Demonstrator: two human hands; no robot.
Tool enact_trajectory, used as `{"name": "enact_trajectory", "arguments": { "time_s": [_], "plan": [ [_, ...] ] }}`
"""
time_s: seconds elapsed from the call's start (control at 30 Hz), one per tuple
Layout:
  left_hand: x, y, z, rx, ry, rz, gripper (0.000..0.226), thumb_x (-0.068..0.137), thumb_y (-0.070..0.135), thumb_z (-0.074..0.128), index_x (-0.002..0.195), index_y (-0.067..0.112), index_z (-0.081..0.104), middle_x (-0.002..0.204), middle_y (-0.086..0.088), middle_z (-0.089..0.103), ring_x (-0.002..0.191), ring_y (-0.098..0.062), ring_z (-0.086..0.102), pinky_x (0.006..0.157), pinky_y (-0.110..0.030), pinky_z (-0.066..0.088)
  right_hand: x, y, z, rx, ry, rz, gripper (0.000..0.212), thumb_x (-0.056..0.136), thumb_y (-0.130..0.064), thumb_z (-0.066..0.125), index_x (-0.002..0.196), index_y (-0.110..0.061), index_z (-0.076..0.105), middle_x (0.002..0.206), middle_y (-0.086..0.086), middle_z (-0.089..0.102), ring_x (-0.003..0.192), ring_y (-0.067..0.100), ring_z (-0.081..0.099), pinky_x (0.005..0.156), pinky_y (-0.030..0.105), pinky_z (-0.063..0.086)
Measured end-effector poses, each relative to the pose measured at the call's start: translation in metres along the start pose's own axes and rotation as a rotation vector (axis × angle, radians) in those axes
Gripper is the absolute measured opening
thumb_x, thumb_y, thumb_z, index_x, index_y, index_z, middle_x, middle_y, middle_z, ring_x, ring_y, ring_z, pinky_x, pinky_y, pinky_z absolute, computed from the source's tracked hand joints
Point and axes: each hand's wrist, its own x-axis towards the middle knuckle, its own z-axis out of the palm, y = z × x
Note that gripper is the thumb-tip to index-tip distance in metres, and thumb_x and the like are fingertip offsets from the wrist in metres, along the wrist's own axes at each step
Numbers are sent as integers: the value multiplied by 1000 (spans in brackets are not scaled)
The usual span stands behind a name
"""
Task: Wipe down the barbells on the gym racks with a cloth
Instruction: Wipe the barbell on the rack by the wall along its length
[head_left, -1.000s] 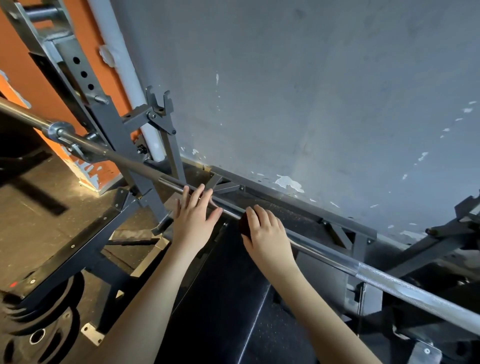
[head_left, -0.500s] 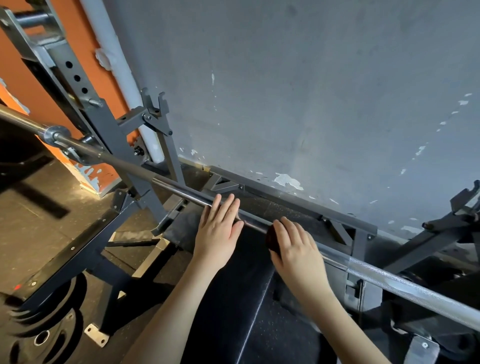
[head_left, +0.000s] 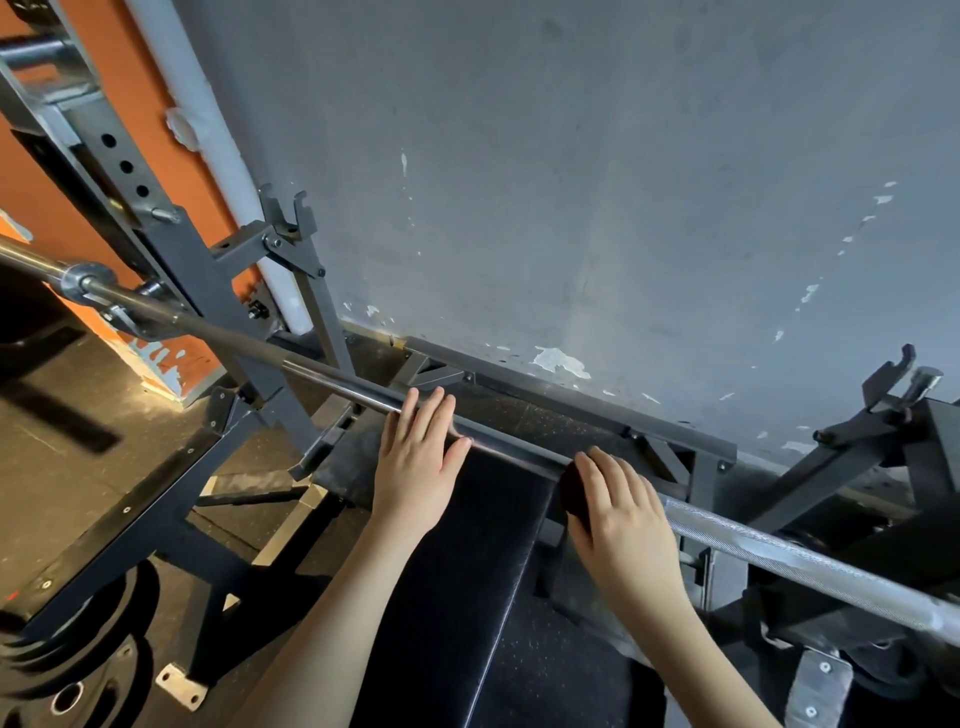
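Our L hand (head_left: 415, 467) lies flat on the barbell (head_left: 332, 370), fingers straight; our R hand (head_left: 626, 512) grips a dark cloth (head_left: 573, 493) round the bar, over the blk bench (head_left: 467, 571).

Left hand (head_left: 415, 470) lying flat with fingers straight and together, right hand (head_left: 626, 512) curling over a dark cloth (head_left: 573, 491), both forearms reaching forward

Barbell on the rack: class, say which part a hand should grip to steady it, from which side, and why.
Probably the smooth shaft of the barbell between the left hand and the cloth under the right hand, from above: it lies level, open on top, the bench close below.
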Motion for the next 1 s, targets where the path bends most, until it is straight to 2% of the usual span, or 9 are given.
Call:
{"name": "enact_trajectory", "arguments": {
  "time_s": [0.17,0.27,0.33,0.53,0.67,0.77,0.87,0.93,1.0],
  "plan": [
    [2,11,-4,75,-30,-38,62,99,49,26,152,17,27,160,0,19,149,-21,0,116,-35,-8,19,-26,14,31,-33,48,59,61,-13,87,113,3,65,116,21,66,104,37,64,91,49,53],
    [3,25,-4,112,-49,75,71,95,55,9,151,17,29,159,1,23,149,-19,5,116,-35,-10,20,-24,13,51,-57,-11,58,65,-14,85,116,2,64,119,19,65,107,35,64,92,46,53],
    [1,38,1,87,-68,171,75,92,55,5,148,17,35,156,2,30,149,-19,11,117,-36,-8,6,-3,1,23,-43,-6,60,63,-11,85,118,1,64,121,18,64,108,35,63,93,46,52],
    [-3,43,7,93,-51,177,65,95,49,16,136,15,53,142,-1,52,142,-22,33,118,-41,7,-17,19,-11,-18,14,146,57,62,-6,84,115,5,64,119,22,64,108,39,63,96,52,49],
    [-4,52,9,118,-43,145,62,95,46,20,130,13,58,136,-4,57,139,-27,38,115,-45,11,0,-6,4,49,-4,70,51,67,-6,80,115,3,64,120,20,64,109,36,62,96,49,50],
    [-2,56,11,122,-49,184,63,95,46,19,130,12,58,136,-4,57,139,-28,38,116,-45,13,-12,16,-7,18,5,35,57,63,-4,82,116,1,64,121,18,64,109,35,63,96,46,49],
    [-2,66,14,123,-61,257,62,96,45,19,129,13,59,135,-2,58,137,-27,41,116,-46,14,-26,31,-18,10,54,147,56,62,-4,81,115,1,64,119,18,65,108,36,62,97,48,47],
    [-4,80,17,125,-68,305,57,96,43,23,125,14,63,129,0,62,132,-25,47,116,-46,16,-21,20,-12,70,88,282,47,67,-6,79,111,1,65,115,16,66,106,36,62,97,48,48],
    [-8,91,19,119,-63,338,53,95,43,27,122,16,64,125,2,65,129,-23,51,116,-44,16,-14,9,-8,114,121,307,35,76,-11,70,109,-1,64,112,14,67,104,34,62,98,44,45]
  ]
}}
